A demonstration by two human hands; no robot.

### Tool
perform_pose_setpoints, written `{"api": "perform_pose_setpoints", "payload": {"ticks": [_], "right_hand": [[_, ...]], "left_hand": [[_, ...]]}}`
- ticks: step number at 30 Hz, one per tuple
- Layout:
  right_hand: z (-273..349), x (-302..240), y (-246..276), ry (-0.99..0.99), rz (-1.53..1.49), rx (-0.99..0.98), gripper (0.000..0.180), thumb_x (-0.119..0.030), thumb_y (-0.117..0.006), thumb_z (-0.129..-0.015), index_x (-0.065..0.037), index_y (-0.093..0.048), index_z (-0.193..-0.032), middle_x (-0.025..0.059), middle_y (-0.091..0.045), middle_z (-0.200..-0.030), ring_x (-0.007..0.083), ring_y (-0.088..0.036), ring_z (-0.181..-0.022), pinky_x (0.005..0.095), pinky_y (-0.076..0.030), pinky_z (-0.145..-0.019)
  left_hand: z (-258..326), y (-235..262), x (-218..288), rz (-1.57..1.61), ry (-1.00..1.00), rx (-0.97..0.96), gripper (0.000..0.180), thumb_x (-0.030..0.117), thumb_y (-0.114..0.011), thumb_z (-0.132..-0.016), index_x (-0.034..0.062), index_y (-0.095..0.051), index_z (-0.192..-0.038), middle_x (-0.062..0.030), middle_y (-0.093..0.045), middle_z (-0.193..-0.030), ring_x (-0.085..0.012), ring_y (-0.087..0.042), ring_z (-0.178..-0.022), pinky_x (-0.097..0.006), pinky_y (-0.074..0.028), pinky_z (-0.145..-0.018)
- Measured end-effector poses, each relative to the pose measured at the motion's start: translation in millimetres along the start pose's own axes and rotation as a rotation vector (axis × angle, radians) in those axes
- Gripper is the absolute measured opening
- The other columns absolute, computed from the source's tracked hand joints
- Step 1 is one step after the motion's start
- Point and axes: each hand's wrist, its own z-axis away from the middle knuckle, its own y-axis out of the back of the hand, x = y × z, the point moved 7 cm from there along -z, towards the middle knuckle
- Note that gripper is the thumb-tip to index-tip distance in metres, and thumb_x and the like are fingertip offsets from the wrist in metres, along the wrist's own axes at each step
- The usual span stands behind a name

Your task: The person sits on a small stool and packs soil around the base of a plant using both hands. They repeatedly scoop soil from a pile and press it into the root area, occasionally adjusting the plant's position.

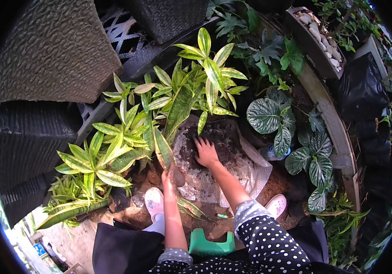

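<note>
My left hand [169, 178] is closed round the lower part of a snake plant [163, 148], whose yellow-edged leaves point up and away. A brownish clump shows beside those fingers; whether it is root or soil I cannot tell. Dark soil [218, 137] lies heaped on a whitish plastic sack [255, 176] between my feet and the plants. On that soil rests my right hand [206, 153], palm down with its fingers spread. Another snake plant leaf [190, 208] lies on the ground just below my left hand.
Variegated leafy plants [113, 160] crowd the left and far side. Dark-leaved plants [263, 116] grow at right, by a curved border [326, 109]. A green stool [212, 242] stands near me, and pink clogs [154, 201] are on my feet. Large dark planters [52, 50] fill the upper left.
</note>
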Motion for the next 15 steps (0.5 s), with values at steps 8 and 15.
{"api": "perform_pose_setpoints", "payload": {"ticks": [8,15], "right_hand": [[7.6,-1.4,-5.4,-0.016,0.141,-0.136,0.071,-0.012,-0.061,-0.072,-0.009,-0.033,-0.137,0.0176,-0.036,-0.137,0.0334,-0.036,-0.126,0.0456,-0.033,-0.103],[74.0,9.5,4.2,0.073,-0.304,0.028,0.066,-0.007,-0.056,-0.070,-0.007,-0.038,-0.134,0.0189,-0.037,-0.137,0.0339,-0.037,-0.126,0.0393,-0.031,-0.105]], "left_hand": [[2.1,-3.5,4.9,0.008,-0.002,-0.030,0.023,0.022,-0.061,-0.087,0.0028,-0.053,-0.097,-0.0066,-0.060,-0.079,-0.0165,-0.059,-0.065,-0.029,-0.048,-0.057],[4.7,-4.2,2.7,0.008,0.003,-0.019,0.024,0.024,-0.062,-0.087,0.0032,-0.054,-0.094,-0.0063,-0.059,-0.077,-0.0173,-0.058,-0.063,-0.031,-0.047,-0.055]]}}
